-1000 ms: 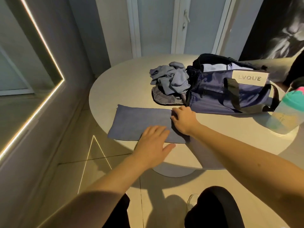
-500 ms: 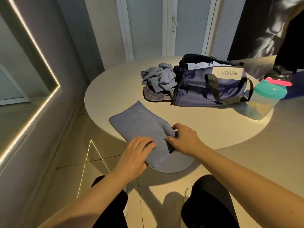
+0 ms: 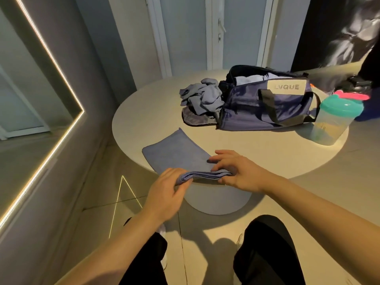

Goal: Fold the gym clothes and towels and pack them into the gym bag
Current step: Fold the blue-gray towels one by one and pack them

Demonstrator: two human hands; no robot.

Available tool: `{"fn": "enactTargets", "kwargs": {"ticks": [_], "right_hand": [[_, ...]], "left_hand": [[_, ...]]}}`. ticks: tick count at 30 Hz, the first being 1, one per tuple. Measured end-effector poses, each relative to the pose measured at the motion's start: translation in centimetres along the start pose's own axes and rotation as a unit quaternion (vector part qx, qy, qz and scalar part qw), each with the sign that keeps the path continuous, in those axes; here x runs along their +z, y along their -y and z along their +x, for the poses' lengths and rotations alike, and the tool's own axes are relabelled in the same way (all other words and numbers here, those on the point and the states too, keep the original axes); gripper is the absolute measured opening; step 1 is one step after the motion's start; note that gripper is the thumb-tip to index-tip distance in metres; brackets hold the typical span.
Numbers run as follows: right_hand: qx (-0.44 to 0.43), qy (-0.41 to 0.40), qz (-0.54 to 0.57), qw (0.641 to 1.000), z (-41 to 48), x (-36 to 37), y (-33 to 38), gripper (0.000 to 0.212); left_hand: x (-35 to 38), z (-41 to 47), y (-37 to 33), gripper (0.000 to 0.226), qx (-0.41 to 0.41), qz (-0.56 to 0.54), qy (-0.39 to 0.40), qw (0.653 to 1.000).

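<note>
A blue towel (image 3: pixel 176 153) lies folded in a long strip on the near left of the round table (image 3: pixel 257 149), its near end at the table's edge. My left hand (image 3: pixel 167 190) pinches the near left corner of that end. My right hand (image 3: pixel 240 171) holds the near right corner, thumb under the layers and fingers on top. A navy gym bag (image 3: pixel 257 108) marked LVQUE stands unzipped at the back, with pale folded cloth inside. A heap of crumpled blue-grey clothes (image 3: pixel 202 95) lies against the bag's left end.
A shaker bottle (image 3: pixel 333 120) with a teal lid stands right of the bag near the table's right edge. Dark objects sit behind it on a ledge. Doors are behind the table, a lit mirror frame on the left wall. My knees are below the table edge.
The towel has swung from lying across the table to pointing away from me. Both hands shifted from pressing flat on it to gripping the corners of its near end.
</note>
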State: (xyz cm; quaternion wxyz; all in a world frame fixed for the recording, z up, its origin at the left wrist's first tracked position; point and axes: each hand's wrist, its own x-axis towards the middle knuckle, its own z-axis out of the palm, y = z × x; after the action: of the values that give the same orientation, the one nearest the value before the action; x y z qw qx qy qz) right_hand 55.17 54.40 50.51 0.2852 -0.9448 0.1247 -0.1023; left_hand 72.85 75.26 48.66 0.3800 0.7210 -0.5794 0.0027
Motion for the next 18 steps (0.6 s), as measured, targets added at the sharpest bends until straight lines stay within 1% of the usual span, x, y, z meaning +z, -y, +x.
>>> {"fn": "enactTargets", "kwargs": {"ticks": [1,2,5,8,9,12,14,18], "right_hand": [[-0.002,-0.005,0.017,1.000,0.2,-0.1,0.2,0.027],[-0.003,-0.012,0.035,0.999,0.5,-0.1,0.5,0.026],[0.008,-0.046,0.108,0.993,2.2,-0.7,1.4,0.027],[0.011,-0.110,0.145,0.983,5.7,-1.1,2.5,0.010],[0.014,-0.124,0.145,0.981,7.2,-1.2,3.0,0.010],[0.048,-0.156,0.124,0.979,12.1,-1.0,3.7,0.021],[0.080,-0.177,0.091,0.977,15.1,-0.6,3.6,0.036],[0.139,-0.167,0.023,0.976,19.2,0.8,2.4,0.038]], "left_hand": [[-0.3,-0.3,0.0,0.021,-0.008,-0.016,-0.003,1.000],[-0.5,-0.5,0.0,0.021,-0.020,-0.035,-0.008,0.999],[-1.4,-0.3,0.0,0.012,-0.078,-0.112,-0.050,0.989],[-2.5,1.6,0.7,0.008,-0.160,-0.148,-0.114,0.969],[-2.9,2.5,1.3,0.004,-0.181,-0.147,-0.130,0.964],[-3.9,5.3,3.9,0.012,-0.216,-0.113,-0.159,0.957],[-4.3,6.9,6.0,0.014,-0.235,-0.075,-0.150,0.957],[-4.0,9.2,9.8,0.021,-0.260,-0.021,-0.107,0.959]]}}
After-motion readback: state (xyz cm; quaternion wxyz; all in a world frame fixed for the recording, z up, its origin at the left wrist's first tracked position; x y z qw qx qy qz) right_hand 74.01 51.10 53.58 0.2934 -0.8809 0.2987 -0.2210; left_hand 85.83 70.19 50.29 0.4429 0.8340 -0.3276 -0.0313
